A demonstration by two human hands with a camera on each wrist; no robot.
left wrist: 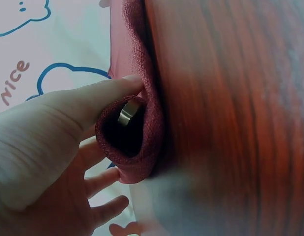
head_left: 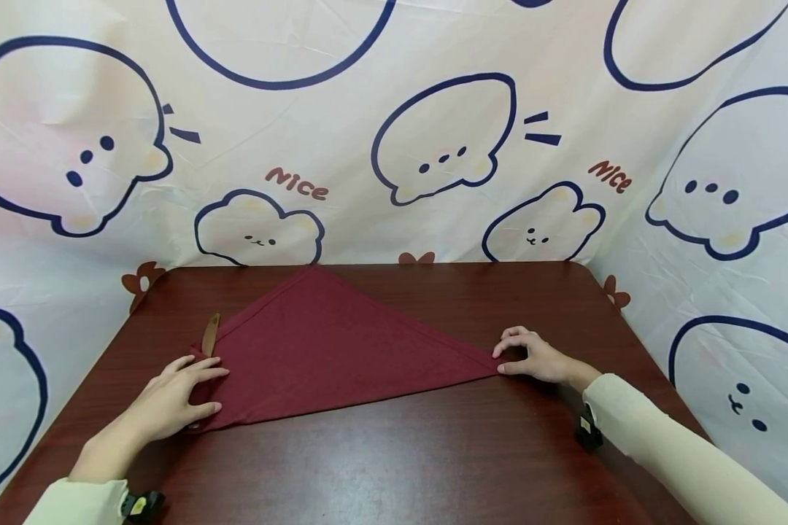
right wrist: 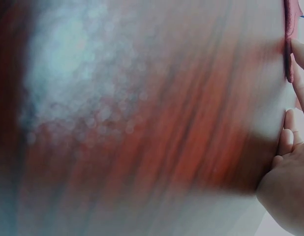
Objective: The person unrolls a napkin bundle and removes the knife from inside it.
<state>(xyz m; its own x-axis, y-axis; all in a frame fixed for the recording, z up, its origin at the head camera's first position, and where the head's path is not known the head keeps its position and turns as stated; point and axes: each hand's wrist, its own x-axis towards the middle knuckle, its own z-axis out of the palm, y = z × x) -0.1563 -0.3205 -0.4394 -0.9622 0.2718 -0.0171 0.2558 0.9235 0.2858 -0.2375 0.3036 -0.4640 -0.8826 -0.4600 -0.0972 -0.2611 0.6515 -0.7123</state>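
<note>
Two hands, one on each end of the cloth. Your left hand (head_left: 174,397) lies on the rolled left end of the maroon cloth (head_left: 331,350), fingers nearly straight and spread over the fold, thumb pressing along the roll; the left wrist view shows that thumb (left wrist: 88,105) against the open mouth of the fabric tube (left wrist: 135,132), with a small metallic piece (left wrist: 128,112) glinting inside it. Your right hand (head_left: 538,357) is at the opposite tip, thumb and forefinger pinching the cloth's right corner (head_left: 495,362) while the other fingers curl loosely above it. In the right wrist view only your fingertips (right wrist: 299,54) and a sliver of the cloth's edge (right wrist: 288,29) show at the far right; the rest is blurred table. The cloth lies flat as a wide triangle on the dark wooden table (head_left: 400,452), its apex pointing to the far edge. A knife with a brown handle (head_left: 211,335) pokes out just beside the cloth near your left fingers. A cartoon-printed backdrop (head_left: 394,131) hangs behind the table.
</note>
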